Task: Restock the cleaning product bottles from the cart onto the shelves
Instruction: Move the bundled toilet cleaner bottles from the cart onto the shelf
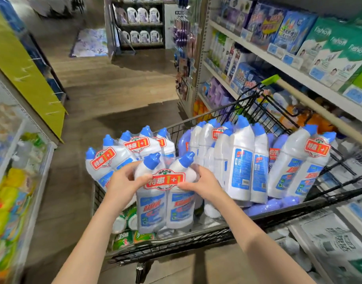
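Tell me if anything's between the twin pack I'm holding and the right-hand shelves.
Yes. Right of the pack, standing bottles fill the cart; beyond them come its wire side and a pole slanting across the shelves.

Left hand [122, 181] and right hand [202, 186] are bare, forearms [258, 240] unsleeved, nails seemingly short.

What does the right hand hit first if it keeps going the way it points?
The twin pack it grips: the right hand points up-left straight into it. Past that, probably the left hand on the pack's other side, though depth is unclear.
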